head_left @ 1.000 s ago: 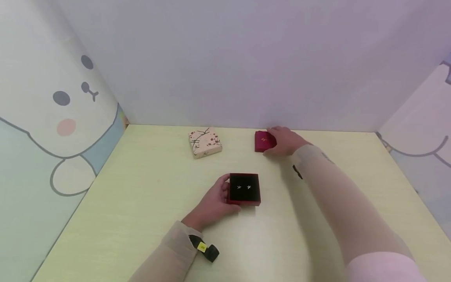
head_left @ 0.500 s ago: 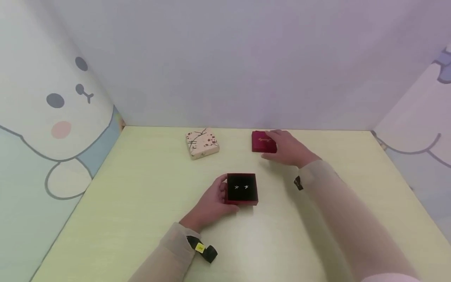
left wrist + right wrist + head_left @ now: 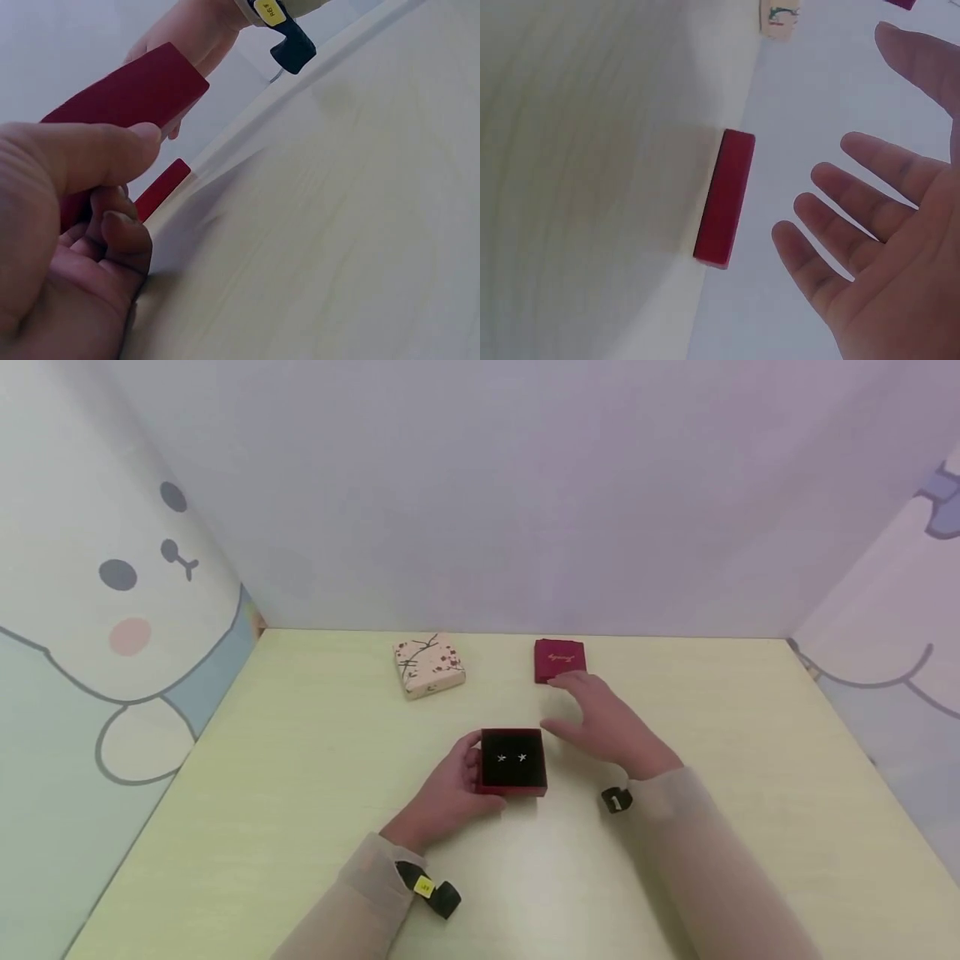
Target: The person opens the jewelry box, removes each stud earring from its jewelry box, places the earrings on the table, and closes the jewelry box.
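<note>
Above the bench (image 3: pixel 300 743), left hand (image 3: pixel 446 797) has its grip clamped on the left side of the lidless red box (image 3: pixel 513 777), presumably keeping the star studs (image 3: pixel 522 757) face-up. Empty right hand (image 3: pixel 603 727), fingers apart, near the lettered red piece (image 3: pixel 558 657).

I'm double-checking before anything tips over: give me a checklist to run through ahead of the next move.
1. Left-hand grip secure on the open red box: ok, thumb and fingers hold its side.
2. Two small stars in place: ok, side by side on the black lining.
3. Stars firmly fixed: cannot tell.
4. Right-hand grip free: ok, fingers extended, holding nothing.
5. Red box covered: not ok, its top is open.
6. Lettered red piece being the matching cover: cannot tell; it lies near the table's far edge.
</note>
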A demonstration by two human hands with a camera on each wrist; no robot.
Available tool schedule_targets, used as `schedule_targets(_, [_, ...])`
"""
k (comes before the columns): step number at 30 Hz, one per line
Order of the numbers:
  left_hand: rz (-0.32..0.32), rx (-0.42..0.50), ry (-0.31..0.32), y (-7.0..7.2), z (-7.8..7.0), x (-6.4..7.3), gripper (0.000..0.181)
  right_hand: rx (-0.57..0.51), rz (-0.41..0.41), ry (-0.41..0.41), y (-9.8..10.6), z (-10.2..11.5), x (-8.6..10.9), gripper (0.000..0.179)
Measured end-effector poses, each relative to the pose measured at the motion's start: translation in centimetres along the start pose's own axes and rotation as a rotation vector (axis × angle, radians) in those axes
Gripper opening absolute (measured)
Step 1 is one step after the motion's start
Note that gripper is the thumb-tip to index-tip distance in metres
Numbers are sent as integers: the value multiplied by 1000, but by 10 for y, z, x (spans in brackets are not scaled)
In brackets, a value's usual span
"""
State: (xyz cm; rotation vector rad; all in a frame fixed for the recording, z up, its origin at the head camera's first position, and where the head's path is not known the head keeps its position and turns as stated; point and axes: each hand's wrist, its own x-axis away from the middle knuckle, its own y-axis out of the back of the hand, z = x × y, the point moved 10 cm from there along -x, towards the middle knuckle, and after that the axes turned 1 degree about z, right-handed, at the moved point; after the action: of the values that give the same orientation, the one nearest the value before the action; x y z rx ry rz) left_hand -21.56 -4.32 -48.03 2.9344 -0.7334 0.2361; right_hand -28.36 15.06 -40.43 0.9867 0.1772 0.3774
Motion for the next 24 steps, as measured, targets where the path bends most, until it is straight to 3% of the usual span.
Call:
schedule_targets(8, [4,18,-10,0,0,0,101,-114,-134,45,3,23,19,46])
schedule_targets(14, [8,8,-15,0,-1,1,101,-217,-238,168,6,46,30,30])
schedule_targets(20, [7,4,-17,2,-1,1,101,-346,-216,199,0,59,36,24])
schedule_targets(24, [14,19,-22,1,-3,2,101,-355,-172,185,-12,59,38,25])
